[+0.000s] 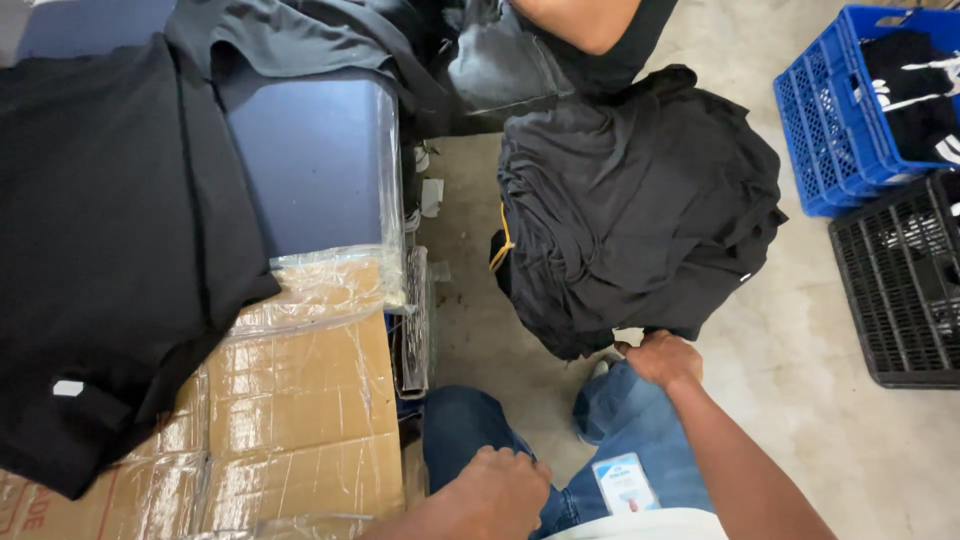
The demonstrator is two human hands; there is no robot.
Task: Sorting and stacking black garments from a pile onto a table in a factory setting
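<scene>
The right hand [662, 357] pinches the lower edge of the heap of black garments [635, 205] on the floor; the left hand [500, 490], fingers curled shut, rests on the jeans-clad thigh [465, 425] left of the heap; blue crate [835, 130] right of it.

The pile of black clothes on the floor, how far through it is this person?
Done: one black garment lies spread on the table. In hand: the right hand grips the pile's lower edge; the left hand rests on the knee. Left: the pile looks largely unsorted.
</scene>
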